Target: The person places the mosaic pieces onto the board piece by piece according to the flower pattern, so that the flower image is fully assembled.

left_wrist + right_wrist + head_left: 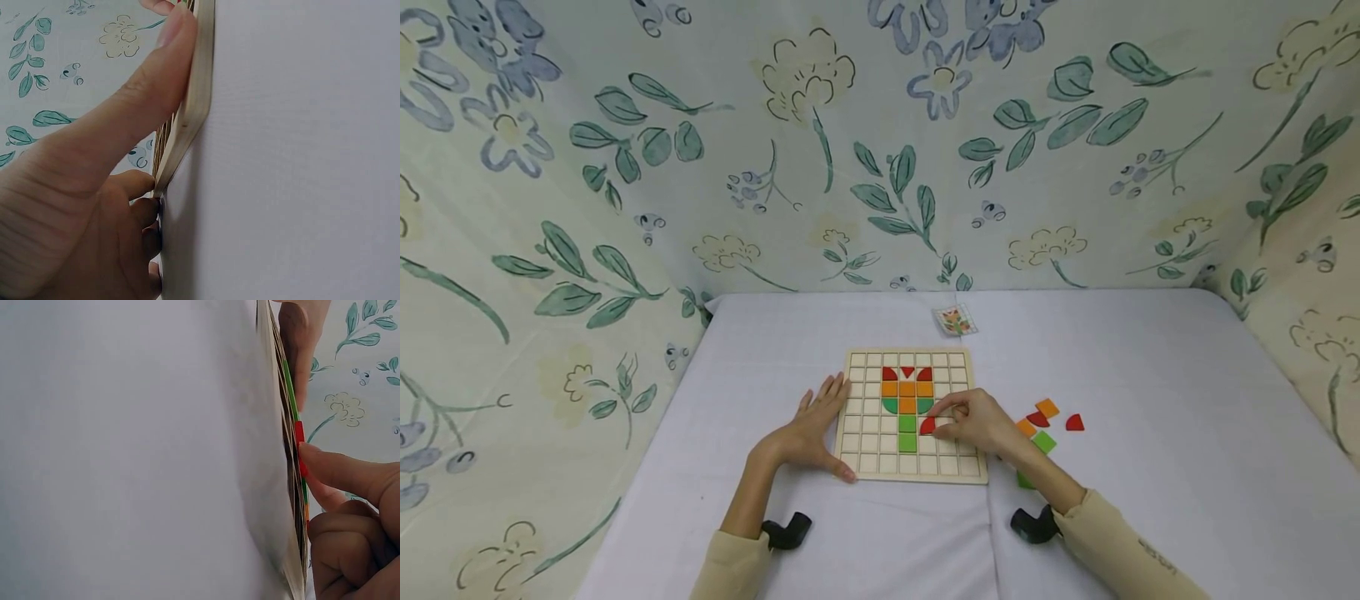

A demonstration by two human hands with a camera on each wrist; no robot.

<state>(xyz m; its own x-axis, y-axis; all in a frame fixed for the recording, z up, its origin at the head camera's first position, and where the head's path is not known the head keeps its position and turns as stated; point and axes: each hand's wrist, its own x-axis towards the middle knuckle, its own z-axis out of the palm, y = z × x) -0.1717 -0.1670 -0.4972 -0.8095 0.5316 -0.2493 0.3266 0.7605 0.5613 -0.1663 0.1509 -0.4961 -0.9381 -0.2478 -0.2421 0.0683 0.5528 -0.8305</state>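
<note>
A square wooden grid board (868, 462) lies on the white cloth. My left hand (808, 433) is spread along its left side, fingers at the edge and thumb at the near left corner; the left wrist view shows the thumb (147, 94) against the board's side. Above the grid, my right hand (977, 421) pinches a red rounded piece (928, 426) between thumb and index finger, just right of the green squares (907, 433). That red piece (299, 432) also shows by the thumb in the right wrist view. Orange squares (907, 389), red pieces (890, 374) and teal pieces (890, 406) fill cells above.
Right of the board lie several loose pieces, among them an orange square (1047, 407), a red piece (1075, 422) and a green square (1043, 442). A small patterned picture card (956, 320) lies behind the board. Floral fabric (895, 167) hangs behind the table.
</note>
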